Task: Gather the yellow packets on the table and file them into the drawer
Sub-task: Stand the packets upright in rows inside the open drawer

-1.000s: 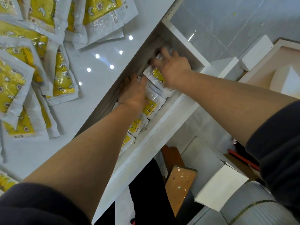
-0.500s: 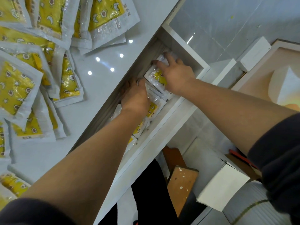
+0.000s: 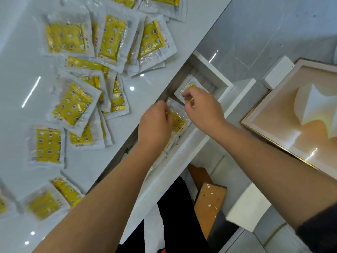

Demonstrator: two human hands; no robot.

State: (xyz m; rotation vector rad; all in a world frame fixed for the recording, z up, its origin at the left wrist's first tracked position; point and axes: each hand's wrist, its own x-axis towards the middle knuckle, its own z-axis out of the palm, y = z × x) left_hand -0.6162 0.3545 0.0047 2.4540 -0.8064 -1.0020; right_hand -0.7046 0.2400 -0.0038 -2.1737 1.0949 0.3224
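Across the white table (image 3: 21,70) lie many loose packets (image 3: 73,105), some overlapping in heaps and a few lying singly. Most of the gathering looks not yet done.

Under the table's near edge the drawer (image 3: 182,154) stands pulled out, long and narrow, with its white front wall toward the person. Inside it a row (image 3: 179,123) of packets stands on edge, each leaning on the next like cards in a file. That probably fits more of them in than laying them flat would. Bare drawer floor shows past the far end of the row, so there is room for more.

Both forearms reach over the front wall into the drawer. The left hand (image 3: 155,125) is at the middle of the row, its fingers curled down over the top edge of a packet. It seems to be bracing the row so the leaning packets do not fall back.

The right hand (image 3: 204,108) is at the far end. Its fingertips are bent and pinch the end packet (image 3: 181,91) by its upper edge. That packet is tilted, not yet flush with the others. The step in hand is likely to tuck it upright against the row.
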